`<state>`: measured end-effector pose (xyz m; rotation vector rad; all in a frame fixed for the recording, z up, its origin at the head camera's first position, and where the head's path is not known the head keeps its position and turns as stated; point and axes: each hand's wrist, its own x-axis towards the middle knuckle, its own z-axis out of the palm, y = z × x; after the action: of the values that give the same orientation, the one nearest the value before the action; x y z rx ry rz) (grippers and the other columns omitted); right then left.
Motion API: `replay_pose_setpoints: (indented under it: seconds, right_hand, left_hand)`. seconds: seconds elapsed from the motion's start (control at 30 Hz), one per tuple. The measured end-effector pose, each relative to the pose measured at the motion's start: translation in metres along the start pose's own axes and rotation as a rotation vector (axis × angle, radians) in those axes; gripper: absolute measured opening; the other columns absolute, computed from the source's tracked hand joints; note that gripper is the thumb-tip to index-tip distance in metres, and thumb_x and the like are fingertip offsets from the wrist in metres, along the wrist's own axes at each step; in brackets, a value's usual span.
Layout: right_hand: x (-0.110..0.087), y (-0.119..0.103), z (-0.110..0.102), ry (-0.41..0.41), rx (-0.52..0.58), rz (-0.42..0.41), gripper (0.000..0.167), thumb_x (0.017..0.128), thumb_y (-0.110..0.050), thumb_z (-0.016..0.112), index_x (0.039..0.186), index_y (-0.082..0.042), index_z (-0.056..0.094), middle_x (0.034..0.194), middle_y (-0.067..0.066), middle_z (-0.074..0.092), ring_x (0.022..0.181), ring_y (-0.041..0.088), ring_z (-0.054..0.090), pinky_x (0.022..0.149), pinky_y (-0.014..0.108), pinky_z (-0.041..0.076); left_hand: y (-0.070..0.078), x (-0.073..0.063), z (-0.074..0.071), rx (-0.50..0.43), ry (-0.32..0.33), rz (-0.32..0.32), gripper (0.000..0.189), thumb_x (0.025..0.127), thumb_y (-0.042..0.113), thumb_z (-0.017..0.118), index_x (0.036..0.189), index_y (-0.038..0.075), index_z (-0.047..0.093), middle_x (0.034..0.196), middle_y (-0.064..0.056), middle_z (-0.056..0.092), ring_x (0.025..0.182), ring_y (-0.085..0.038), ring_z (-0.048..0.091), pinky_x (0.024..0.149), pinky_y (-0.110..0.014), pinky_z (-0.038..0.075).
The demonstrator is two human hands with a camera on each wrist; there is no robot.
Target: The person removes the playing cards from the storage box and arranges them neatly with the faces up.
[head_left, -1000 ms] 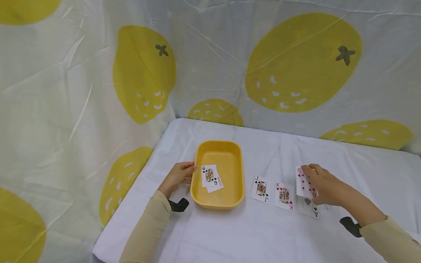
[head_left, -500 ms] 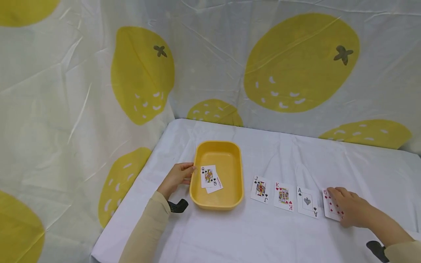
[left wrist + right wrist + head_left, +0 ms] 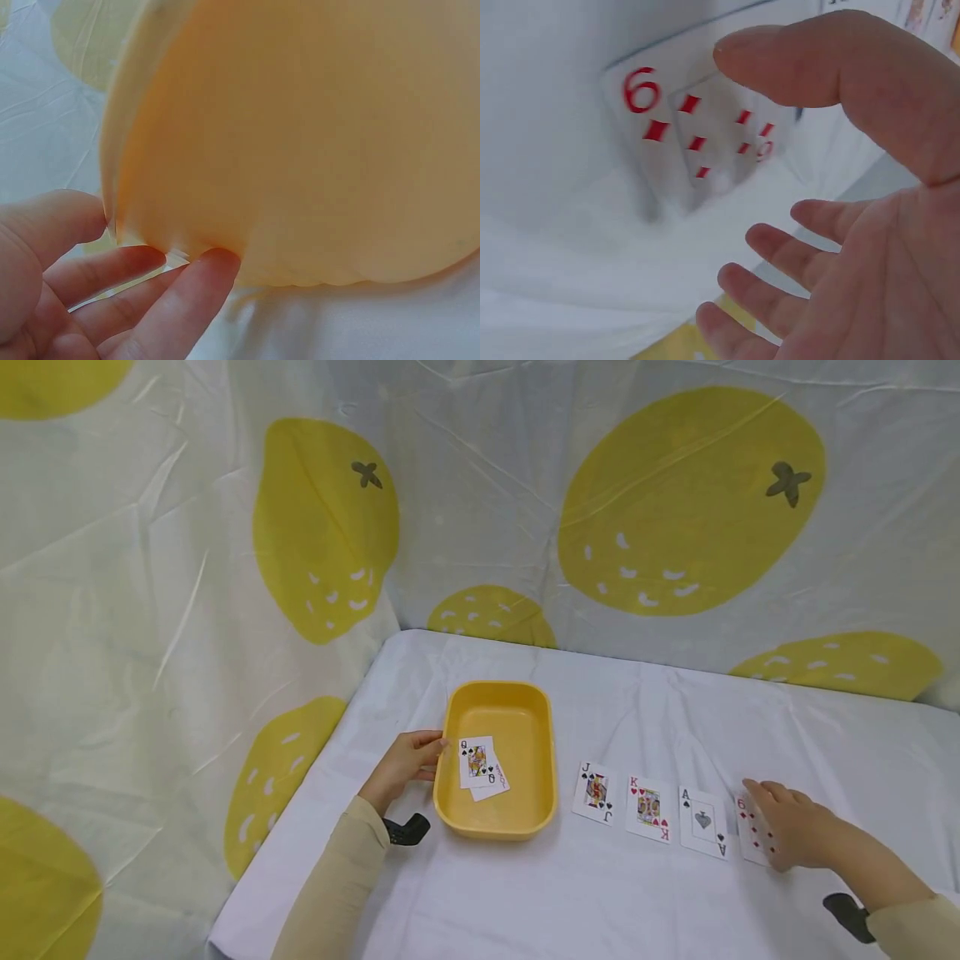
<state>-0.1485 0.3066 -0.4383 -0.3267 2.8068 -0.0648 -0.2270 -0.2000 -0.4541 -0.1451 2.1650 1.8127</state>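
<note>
In the head view my left hand (image 3: 403,768) holds the left side of a yellow plastic tray (image 3: 553,760). The left wrist view shows the thumb at the rim and fingertips against the outer wall of the tray (image 3: 300,150). My right hand (image 3: 810,828) hovers with fingers spread over a six of diamonds (image 3: 752,835), which lies face up. In the right wrist view, the thumb overlaps the six of diamonds (image 3: 697,142) and the palm holds nothing. Left of it lie an ace of spades (image 3: 702,822), a king of hearts (image 3: 648,810) and a jack of spades (image 3: 596,792).
A queen of spades (image 3: 477,762) lies inside the tray, partly covering another card (image 3: 491,789). A white cloth (image 3: 525,902) covers the table. Curtains with a lemon print (image 3: 693,502) hang behind and to the left.
My right hand carried the six of diamonds from above the ace to the row's right end, laid it down and released it. The left hand stays at the tray.
</note>
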Motion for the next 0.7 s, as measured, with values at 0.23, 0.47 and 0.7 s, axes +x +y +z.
replay_pose_setpoints:
  seconds: [0.23,0.47,0.7]
  right_hand:
    - [0.015,-0.028,-0.036,0.216,-0.013,-0.149,0.093,0.064,-0.023,0.080,0.130,0.011,0.024,0.122,0.036,0.035,0.109,0.053,0.033,0.088,0.064,0.030]
    - [0.037,-0.080,-0.063,0.246,-0.006,-0.257,0.090,0.071,-0.029,0.074,0.131,0.014,0.023,0.130,0.034,0.029,0.117,0.049,0.027,0.095,0.060,0.024]
    - [0.063,-0.137,-0.084,0.264,-0.003,-0.372,0.092,0.076,-0.036,0.070,0.135,0.012,0.019,0.137,0.030,0.023,0.124,0.044,0.023,0.101,0.054,0.020]
  left_hand:
    - [0.001,0.001,0.000,0.012,0.001,-0.007,0.037,0.089,0.020,0.057,0.120,0.001,0.056,0.108,-0.017,0.061,0.081,-0.025,0.064,0.061,-0.034,0.054]
    - [0.001,0.002,0.000,0.019,-0.011,-0.016,0.038,0.089,0.021,0.058,0.121,0.001,0.055,0.109,-0.017,0.060,0.083,-0.025,0.063,0.063,-0.034,0.054]
    - [0.004,0.000,0.000,0.035,0.005,-0.016,0.037,0.088,0.021,0.058,0.120,0.002,0.056,0.107,-0.015,0.061,0.080,-0.023,0.063,0.062,-0.035,0.054]
